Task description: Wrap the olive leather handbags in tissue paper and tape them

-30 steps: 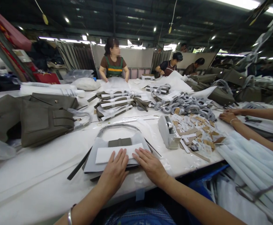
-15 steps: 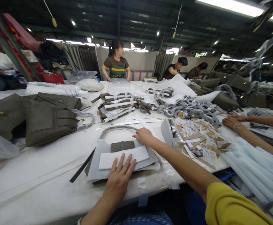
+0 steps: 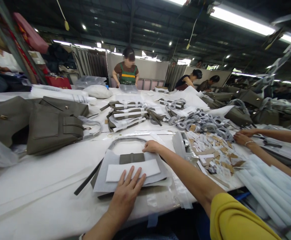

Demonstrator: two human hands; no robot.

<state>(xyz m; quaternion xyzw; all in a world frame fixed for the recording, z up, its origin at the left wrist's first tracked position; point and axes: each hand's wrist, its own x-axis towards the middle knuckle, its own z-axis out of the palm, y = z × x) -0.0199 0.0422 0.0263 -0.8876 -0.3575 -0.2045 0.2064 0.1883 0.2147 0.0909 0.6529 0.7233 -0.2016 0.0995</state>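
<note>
A dark olive handbag [image 3: 93,181] lies flat on the table before me, mostly hidden under a pale grey sheet [image 3: 101,173]. Across the sheet rests a white foam strip [image 3: 150,168], with an olive leather tab [image 3: 125,158] showing just above it. My left hand [image 3: 128,188] is spread open, fingers on the foam strip's lower edge. At the bag's top right, my right hand [image 3: 152,146] is closed on the end of the plastic-wrapped bag handle [image 3: 127,139], which arches away from me. A dark strap [image 3: 86,180] sticks out on the left.
Olive handbags [image 3: 52,130] stand at left. Bundled wrapped straps [image 3: 127,113] and coiled wrapped handles [image 3: 209,126] lie beyond. A tape dispenser [image 3: 182,146] and loose tags [image 3: 215,146] are right of my arm. A co-worker's hands [image 3: 244,136] work at far right.
My right hand's fingers have closed in on the handle's end. My left hand stays on the foam strip. The view has shifted slightly, and the person across the table now bends their head down.
</note>
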